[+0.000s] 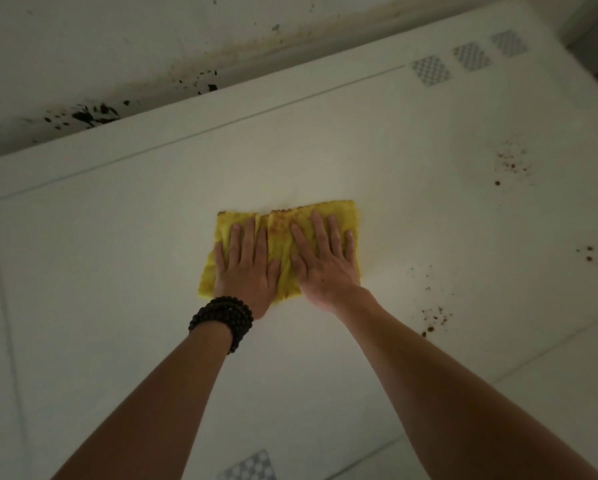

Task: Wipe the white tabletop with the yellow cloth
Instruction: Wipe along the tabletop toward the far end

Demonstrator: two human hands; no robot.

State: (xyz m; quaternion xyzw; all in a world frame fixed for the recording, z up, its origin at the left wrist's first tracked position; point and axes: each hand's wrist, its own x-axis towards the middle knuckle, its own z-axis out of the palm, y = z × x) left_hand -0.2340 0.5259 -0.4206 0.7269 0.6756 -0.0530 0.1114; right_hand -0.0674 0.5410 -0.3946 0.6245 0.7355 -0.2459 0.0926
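The yellow cloth [339, 211] lies spread on the white tabletop [325, 150] near the middle of the view. My left hand [245, 268] rests flat on the cloth's left half, fingers apart, a dark beaded bracelet [221, 320] on its wrist. My right hand [321, 265] lies flat on the right half, fingers spread, close beside the left. Both palms press on the cloth; neither hand grips it. A brownish stain shows on the cloth's far edge between the hands.
Brown crumbs lie on the tabletop to the right [512, 164], further right [588, 252] and nearer me [432, 318]. Three grey patterned squares [431, 70] mark the far right corner. Beyond the far edge is a wall with dark stains [82, 116].
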